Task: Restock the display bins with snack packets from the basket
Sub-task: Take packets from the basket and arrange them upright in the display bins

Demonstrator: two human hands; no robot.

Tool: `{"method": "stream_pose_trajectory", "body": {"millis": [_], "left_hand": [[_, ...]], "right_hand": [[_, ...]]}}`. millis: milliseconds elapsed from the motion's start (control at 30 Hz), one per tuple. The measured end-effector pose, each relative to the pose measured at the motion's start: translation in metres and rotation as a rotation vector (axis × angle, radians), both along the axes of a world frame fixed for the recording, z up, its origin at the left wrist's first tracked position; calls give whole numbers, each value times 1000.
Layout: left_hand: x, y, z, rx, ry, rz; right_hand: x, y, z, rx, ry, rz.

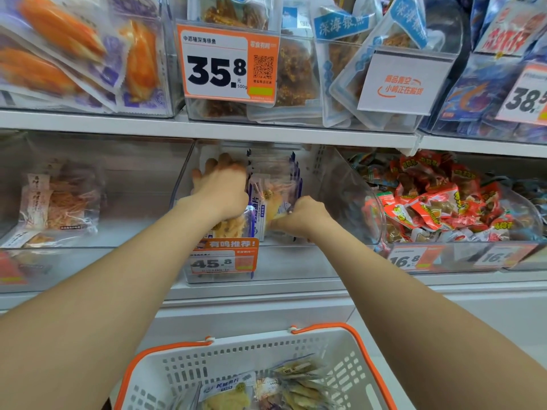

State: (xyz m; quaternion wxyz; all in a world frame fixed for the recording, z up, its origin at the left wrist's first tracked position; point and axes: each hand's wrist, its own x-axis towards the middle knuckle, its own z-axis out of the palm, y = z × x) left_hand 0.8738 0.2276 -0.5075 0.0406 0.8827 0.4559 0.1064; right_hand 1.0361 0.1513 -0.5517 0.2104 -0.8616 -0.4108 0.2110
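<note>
Judging the snack packets (273,192) light, floppy and slick, I note left hand (223,187) spread flat against them, right hand (299,216) fingers clamped on one's lower edge.

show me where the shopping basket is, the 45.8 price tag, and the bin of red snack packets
Shopping basket (299,346): head view, on its white back wall.
45.8 price tag (213,263): head view, on the printed number.
Bin of red snack packets (381,214): head view, on its clear curved side wall.
</note>
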Motion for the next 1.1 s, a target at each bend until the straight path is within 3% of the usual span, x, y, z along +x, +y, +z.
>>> {"method": "stream_pose_trajectory", "body": {"millis": [300, 467, 567, 733, 967, 1100], "left_hand": [[-12, -48, 14, 162, -167, -94], [-29, -75, 17, 275, -308, -242], [-36, -102, 15, 344, -281, -218], [-40, -144, -14, 140, 23, -202], [-47, -204, -120, -169, 605, -617], [-62, -224, -195, -446, 929, -833]], "right_hand": [[-15, -32, 23, 68, -285, -51], [-40, -68, 31, 392, -634, 91], [-59, -102, 34, 401, -709, 193], [-76, -156, 11, 139, -686, 336], [-92, -211, -49, -297, -628, 585], [-107, -231, -74, -509, -595, 745]]}}
